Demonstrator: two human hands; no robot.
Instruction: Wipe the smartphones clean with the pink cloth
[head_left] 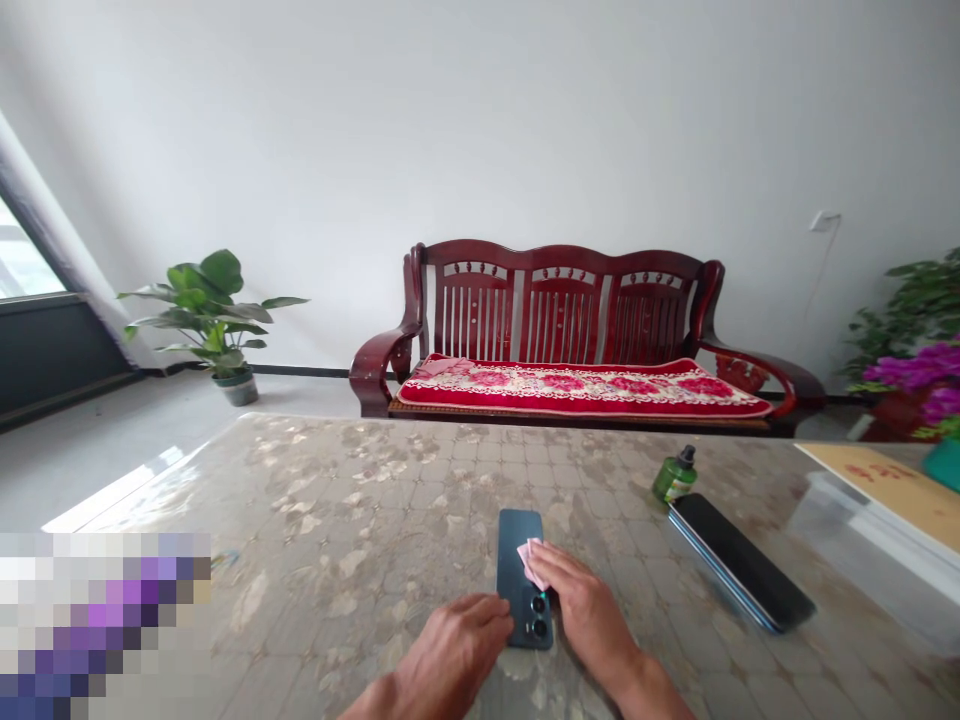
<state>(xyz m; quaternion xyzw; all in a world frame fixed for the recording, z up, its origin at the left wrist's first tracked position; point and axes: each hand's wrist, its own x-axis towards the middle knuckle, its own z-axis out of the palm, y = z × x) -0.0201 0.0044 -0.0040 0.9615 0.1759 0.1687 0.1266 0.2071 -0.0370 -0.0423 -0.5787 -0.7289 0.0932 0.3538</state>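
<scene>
A dark blue smartphone lies back side up on the table, its camera lenses toward me. My right hand presses a small folded pink cloth against the phone's back near its right edge, fingers closed over the cloth. At the phone's lower left edge rests my left hand, its fingers bent together and touching the case, steadying contact on that side. The fingertips of the left hand are partly hidden against the phone.
Right of my hands, a stack of phones lies beside a green dropper-like bottle with a black top. A tan box stands at the right edge. Beyond the patterned table are a wooden bench and a potted plant.
</scene>
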